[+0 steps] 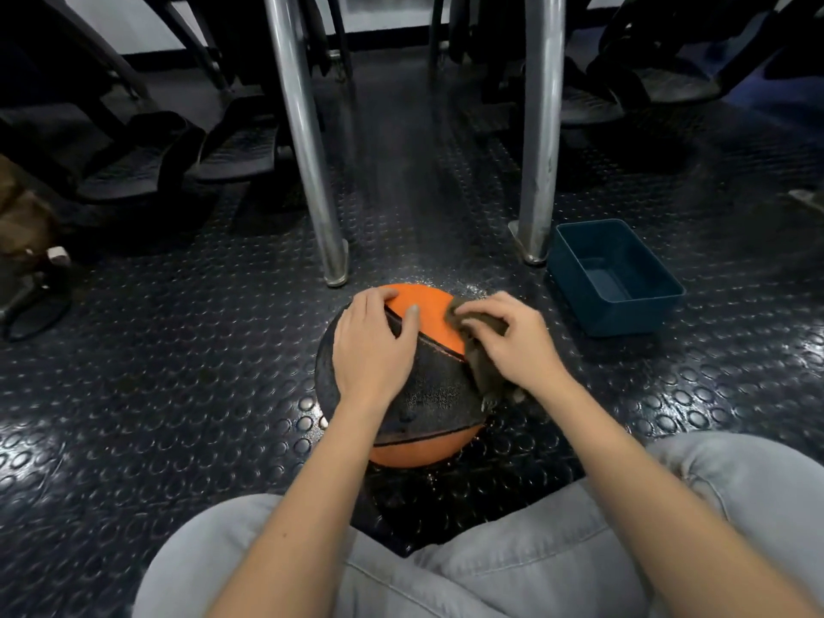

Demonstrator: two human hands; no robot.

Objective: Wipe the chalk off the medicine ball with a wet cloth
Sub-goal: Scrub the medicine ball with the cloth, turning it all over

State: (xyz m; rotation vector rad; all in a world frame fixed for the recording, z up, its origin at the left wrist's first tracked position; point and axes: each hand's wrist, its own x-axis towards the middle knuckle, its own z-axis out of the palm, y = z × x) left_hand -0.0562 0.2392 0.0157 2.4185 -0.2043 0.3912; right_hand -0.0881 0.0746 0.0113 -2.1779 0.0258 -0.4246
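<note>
An orange and black medicine ball (434, 394) rests on the studded rubber floor between my knees. My left hand (372, 345) lies flat on its upper left side, fingers spread, steadying it. My right hand (512, 341) presses a grey-brown cloth (479, 356) against the ball's upper right side; the cloth's lower end hangs down the ball's flank. Pale speckled residue shows on the black band.
A blue plastic tub (615, 278) holding a little water stands on the floor to the right of the ball. Two metal posts (312, 171) (541, 149) rise just behind the ball. Machine pedals (236, 149) sit at the back left. White specks dot the floor behind the ball.
</note>
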